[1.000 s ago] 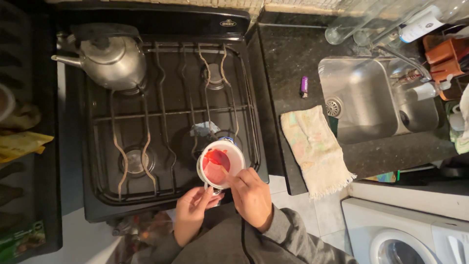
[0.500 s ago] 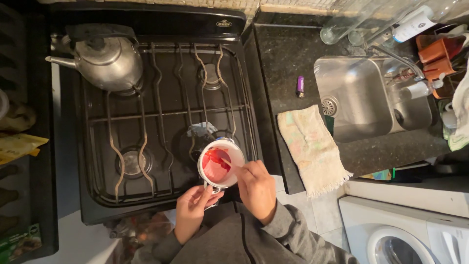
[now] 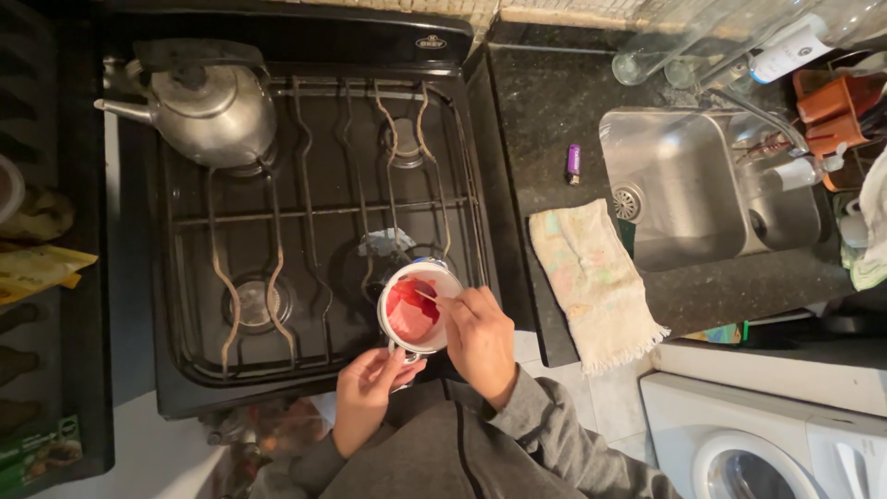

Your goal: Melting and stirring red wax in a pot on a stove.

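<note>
A small white saucepan (image 3: 447,282) sits on the front right burner of a black gas stove (image 3: 314,222). Red liquid (image 3: 409,310) fills its bottom. My right hand (image 3: 479,334) is closed around a thin wooden stick (image 3: 426,296) whose tip dips into the red liquid. My left hand (image 3: 366,393) grips the saucepan's handle at the stove's front edge, just below the pot. A grey sleeve covers my right forearm.
A steel kettle (image 3: 208,106) stands on the back left burner. A cloth towel (image 3: 591,277) lies on the dark counter beside a steel sink (image 3: 684,185), with a purple lighter (image 3: 574,163) behind it. A white washing machine (image 3: 758,444) is at the lower right.
My right hand has shifted slightly up and left over the pot, and the stick's tip has moved within the red liquid. My left hand stays on the handle.
</note>
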